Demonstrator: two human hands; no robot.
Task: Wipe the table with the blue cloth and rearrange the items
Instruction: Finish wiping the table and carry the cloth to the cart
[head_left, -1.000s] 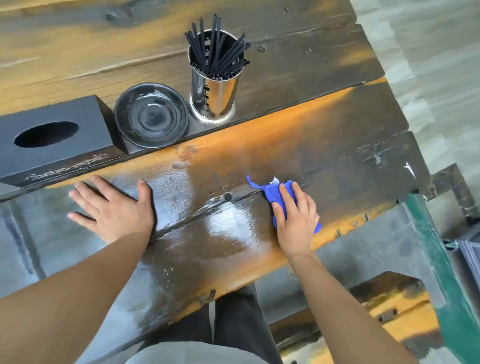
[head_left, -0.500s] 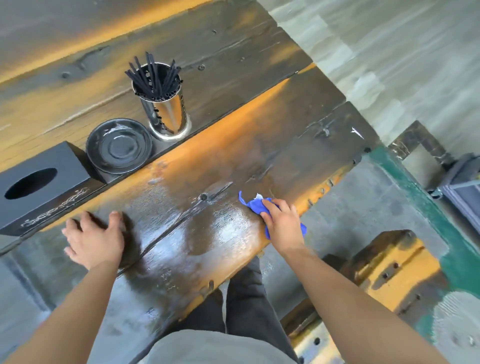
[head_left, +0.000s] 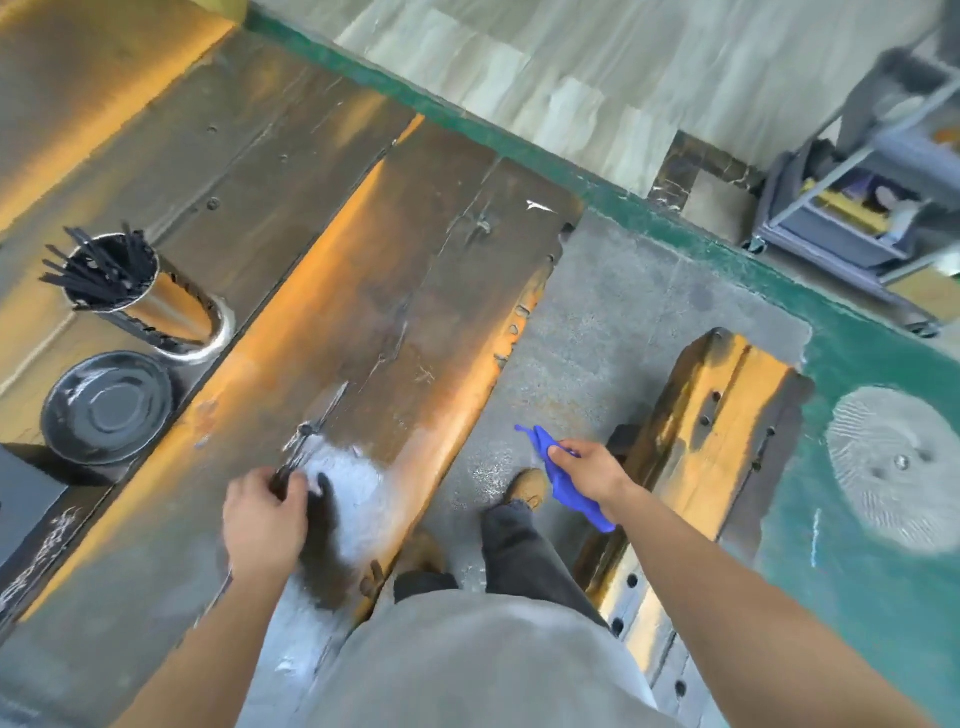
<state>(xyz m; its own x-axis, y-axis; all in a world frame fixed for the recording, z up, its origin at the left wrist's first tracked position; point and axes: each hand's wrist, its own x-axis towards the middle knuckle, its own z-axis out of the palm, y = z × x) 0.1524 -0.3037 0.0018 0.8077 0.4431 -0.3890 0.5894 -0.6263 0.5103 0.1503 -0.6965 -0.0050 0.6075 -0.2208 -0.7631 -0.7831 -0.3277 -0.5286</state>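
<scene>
Right hand (head_left: 589, 470) pinches the blue cloth (head_left: 563, 480), which hangs off the worktop (head_left: 415, 270) over the concrete floor (head_left: 613, 322), beside the bench (head_left: 711, 431). Left hand (head_left: 265, 519) rests on the wet front plank, fingers curled, holding nothing as far as can be told. Best next: bring cloth back flat w/ palm pressure, overlap strokes toward the dry far end. Chopstick holder (head_left: 130, 291), black saucer (head_left: 106, 408) & tissue box (head_left: 26, 499) sit well apart, at left; wipe before shifting them.

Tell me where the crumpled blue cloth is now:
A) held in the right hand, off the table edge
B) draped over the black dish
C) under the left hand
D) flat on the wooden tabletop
A: the right hand holds the crumpled blue cloth above the floor, beyond the wooden tabletop.
</scene>
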